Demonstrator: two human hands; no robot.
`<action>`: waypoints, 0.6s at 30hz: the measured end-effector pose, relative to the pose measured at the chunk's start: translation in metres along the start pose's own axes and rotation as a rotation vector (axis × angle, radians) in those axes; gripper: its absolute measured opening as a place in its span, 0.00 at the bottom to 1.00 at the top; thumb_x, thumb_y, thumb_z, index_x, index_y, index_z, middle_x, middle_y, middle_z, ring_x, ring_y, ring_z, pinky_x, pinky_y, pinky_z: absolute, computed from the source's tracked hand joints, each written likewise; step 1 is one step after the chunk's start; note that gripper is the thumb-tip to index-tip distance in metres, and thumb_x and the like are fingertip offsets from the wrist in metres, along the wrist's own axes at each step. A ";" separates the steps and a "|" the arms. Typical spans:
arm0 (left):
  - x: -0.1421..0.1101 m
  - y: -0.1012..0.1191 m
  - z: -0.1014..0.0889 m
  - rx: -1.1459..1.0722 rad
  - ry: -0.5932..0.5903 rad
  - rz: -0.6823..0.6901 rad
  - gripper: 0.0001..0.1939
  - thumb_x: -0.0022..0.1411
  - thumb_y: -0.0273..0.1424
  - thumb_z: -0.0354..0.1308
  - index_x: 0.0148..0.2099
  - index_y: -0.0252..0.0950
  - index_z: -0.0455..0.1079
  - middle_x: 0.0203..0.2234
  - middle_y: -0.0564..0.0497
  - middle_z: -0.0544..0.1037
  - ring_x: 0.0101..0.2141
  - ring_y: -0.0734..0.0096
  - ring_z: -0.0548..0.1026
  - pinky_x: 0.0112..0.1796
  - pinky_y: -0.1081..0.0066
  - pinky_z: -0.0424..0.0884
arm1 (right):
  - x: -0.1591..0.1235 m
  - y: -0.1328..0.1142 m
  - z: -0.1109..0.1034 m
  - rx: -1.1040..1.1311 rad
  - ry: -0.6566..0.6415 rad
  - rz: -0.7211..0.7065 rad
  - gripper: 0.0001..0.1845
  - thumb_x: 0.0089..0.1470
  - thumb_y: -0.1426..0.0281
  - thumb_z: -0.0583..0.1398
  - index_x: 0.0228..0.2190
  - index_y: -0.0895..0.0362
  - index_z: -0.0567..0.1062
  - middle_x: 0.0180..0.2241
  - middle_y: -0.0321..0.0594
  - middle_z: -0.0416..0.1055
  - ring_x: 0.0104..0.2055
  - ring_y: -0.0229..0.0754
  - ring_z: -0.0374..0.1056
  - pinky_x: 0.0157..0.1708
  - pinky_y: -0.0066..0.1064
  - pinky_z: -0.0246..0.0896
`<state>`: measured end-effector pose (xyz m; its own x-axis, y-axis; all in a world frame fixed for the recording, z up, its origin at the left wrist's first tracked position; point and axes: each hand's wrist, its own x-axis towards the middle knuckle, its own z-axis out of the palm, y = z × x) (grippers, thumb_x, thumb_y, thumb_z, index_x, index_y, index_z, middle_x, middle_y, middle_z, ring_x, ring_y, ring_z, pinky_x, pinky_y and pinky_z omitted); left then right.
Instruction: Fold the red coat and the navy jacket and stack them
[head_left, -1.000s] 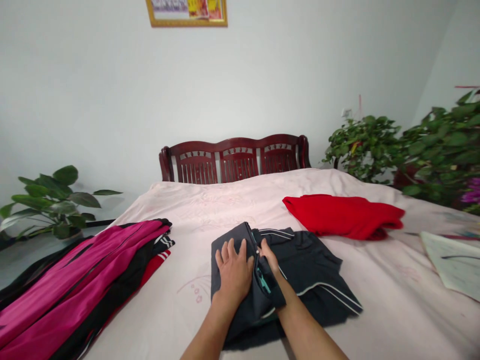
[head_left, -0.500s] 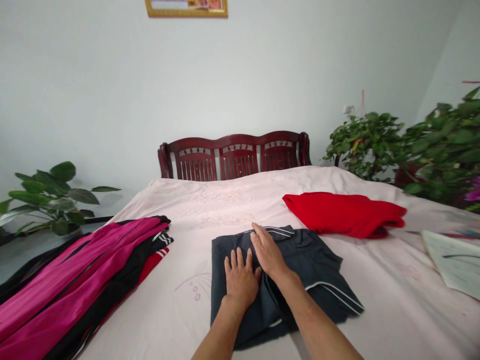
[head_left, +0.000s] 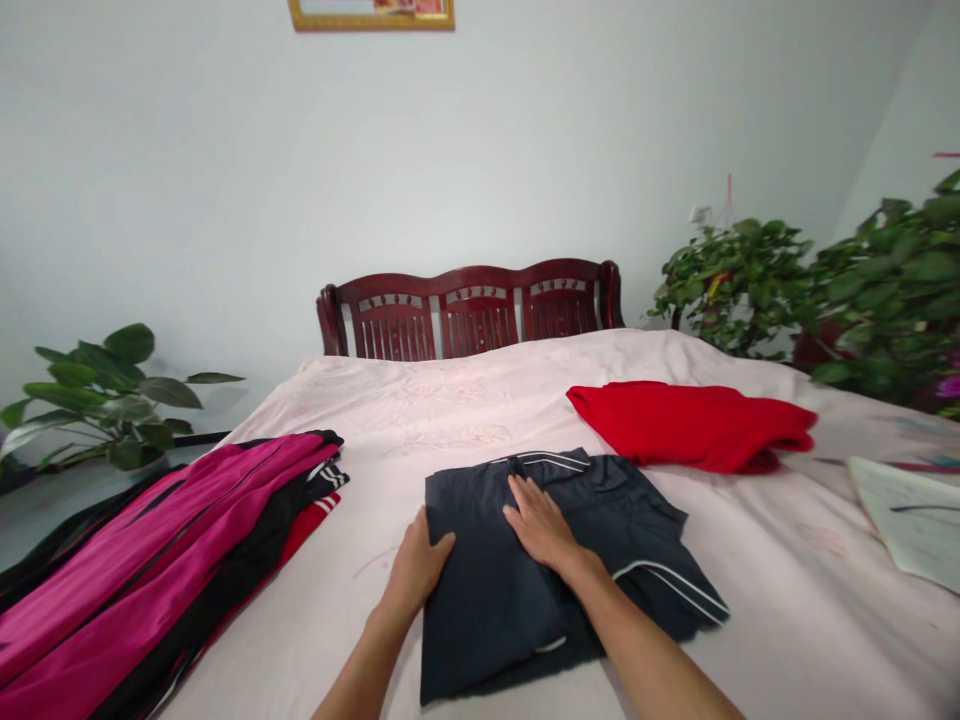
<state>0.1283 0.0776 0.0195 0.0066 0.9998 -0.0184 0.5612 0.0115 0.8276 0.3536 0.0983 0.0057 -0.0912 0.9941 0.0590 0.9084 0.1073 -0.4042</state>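
Observation:
A dark navy garment with white piping (head_left: 487, 600), partly folded, lies on the bed in front of me. At its left edge is my left hand (head_left: 417, 560), the thumb on top of the cloth and the fingers at and partly hidden by the edge, closed on it. My right hand (head_left: 544, 525) lies flat on the middle of the garment near its upper part, fingers stretched out. To the right of the crease under that hand, the cloth spreads out unevenly, with a curved white-piped part at the lower right.
A folded red garment (head_left: 690, 425) lies beyond to the right. Magenta and black clothes (head_left: 202, 530) are stacked at left. The pink bedsheet (head_left: 405, 400) reaches a dark wooden headboard (head_left: 476, 310). A pale sheet or booklet (head_left: 907, 520) is at right; leafy plants (head_left: 739, 280) stand behind.
My left hand has moved left from the top of the garment to its left edge. My right hand has shifted slightly right and down, still flat on the cloth.

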 end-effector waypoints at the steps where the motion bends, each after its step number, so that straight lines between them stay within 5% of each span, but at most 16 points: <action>1: -0.001 -0.001 -0.002 -0.088 -0.034 -0.044 0.32 0.61 0.36 0.56 0.64 0.28 0.57 0.58 0.32 0.71 0.58 0.50 0.69 0.57 0.55 0.65 | 0.000 -0.001 0.000 0.001 0.001 0.003 0.35 0.65 0.59 0.44 0.68 0.61 0.49 0.70 0.45 0.45 0.72 0.49 0.39 0.67 0.45 0.36; 5: -0.013 0.002 0.001 -0.434 -0.225 -0.159 0.25 0.59 0.41 0.59 0.52 0.28 0.69 0.41 0.34 0.82 0.41 0.52 0.82 0.42 0.58 0.78 | 0.000 -0.006 -0.001 0.017 0.009 0.007 0.36 0.65 0.60 0.44 0.68 0.64 0.50 0.70 0.48 0.46 0.72 0.50 0.38 0.67 0.44 0.36; 9: -0.025 0.002 -0.013 -0.659 -0.232 -0.218 0.22 0.56 0.35 0.61 0.51 0.31 0.67 0.35 0.38 0.83 0.35 0.54 0.83 0.38 0.58 0.79 | -0.006 -0.027 -0.001 0.055 0.001 0.008 0.36 0.65 0.59 0.43 0.67 0.67 0.52 0.69 0.52 0.48 0.71 0.52 0.41 0.67 0.44 0.39; 13: -0.028 -0.015 -0.071 -0.818 -0.179 -0.284 0.25 0.49 0.32 0.67 0.50 0.34 0.68 0.32 0.43 0.84 0.33 0.53 0.83 0.35 0.59 0.80 | -0.021 -0.072 0.003 0.113 -0.012 -0.041 0.36 0.66 0.57 0.41 0.67 0.66 0.53 0.68 0.51 0.50 0.70 0.50 0.45 0.67 0.42 0.41; 18: -0.039 -0.048 -0.140 -0.765 -0.105 -0.396 0.36 0.46 0.31 0.67 0.59 0.35 0.64 0.33 0.45 0.84 0.34 0.50 0.83 0.37 0.57 0.81 | -0.039 -0.133 0.022 0.268 0.075 -0.223 0.36 0.66 0.56 0.43 0.67 0.63 0.52 0.69 0.51 0.45 0.71 0.53 0.39 0.68 0.46 0.35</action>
<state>-0.0150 0.0402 0.0588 0.0259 0.9136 -0.4058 -0.1723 0.4039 0.8984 0.2273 0.0455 0.0374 -0.2356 0.9428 0.2357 0.7294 0.3319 -0.5983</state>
